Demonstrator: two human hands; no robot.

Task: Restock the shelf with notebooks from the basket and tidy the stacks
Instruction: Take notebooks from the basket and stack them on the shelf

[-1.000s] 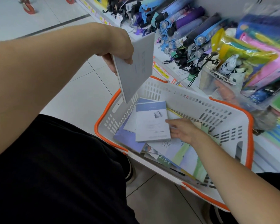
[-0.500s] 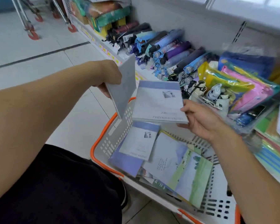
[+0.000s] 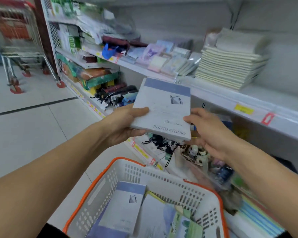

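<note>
A shopping cart (image 3: pixel 19 40) stands far left in the aisle. The left hand (image 3: pixel 122 124) grips a blue-banded notebook (image 3: pixel 163 109), thumb on its cover, above the white basket (image 3: pixel 162 176). The right hand (image 3: pixel 208 133) pinches the notebook's right edge, below the shelf (image 3: pixel 234 98) bearing a pale notebook stack (image 3: pixel 230 66).

Matt paper notebook (image 3: pixel 163 109) (smooth cover), perforated plastic basket (image 3: pixel 162 179), glossy tiled floor (image 3: pixel 33 134).
</note>
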